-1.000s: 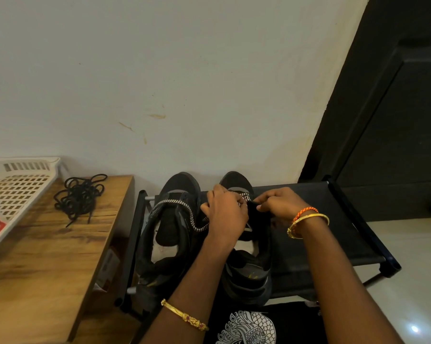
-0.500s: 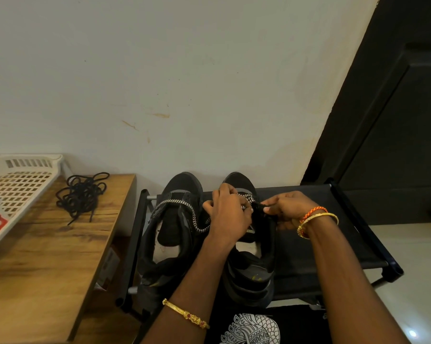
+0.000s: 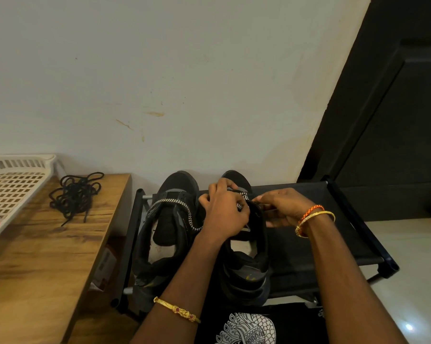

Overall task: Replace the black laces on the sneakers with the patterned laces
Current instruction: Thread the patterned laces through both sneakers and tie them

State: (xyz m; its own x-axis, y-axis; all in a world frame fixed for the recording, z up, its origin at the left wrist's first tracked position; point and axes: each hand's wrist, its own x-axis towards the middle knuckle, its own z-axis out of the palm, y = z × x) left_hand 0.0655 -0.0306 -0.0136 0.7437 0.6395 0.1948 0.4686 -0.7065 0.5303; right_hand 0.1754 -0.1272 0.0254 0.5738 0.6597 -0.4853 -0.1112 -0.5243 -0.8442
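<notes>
Two black sneakers stand side by side on a black shoe rack (image 3: 308, 247), toes to the wall. A black-and-white patterned lace (image 3: 184, 209) drapes across the left sneaker (image 3: 165, 234) and runs over to the right sneaker (image 3: 249, 266). My left hand (image 3: 224, 214) rests over the right sneaker's eyelets, pinching the patterned lace. My right hand (image 3: 281, 209) holds the right edge of that sneaker's upper at the eyelets; whether it also pinches the lace is hidden. A tangled pile of black laces (image 3: 75, 194) lies on the wooden table (image 3: 36, 269).
A white perforated plastic tray (image 3: 11, 187) sits at the table's far left. A pale wall stands right behind the shoes, a dark door (image 3: 395, 120) at the right. White floor (image 3: 412, 269) shows to the right of the rack.
My right hand has shifted slightly right along the right sneaker's edge. My left hand has stayed on the eyelets with small finger movements. The view has tilted a little.
</notes>
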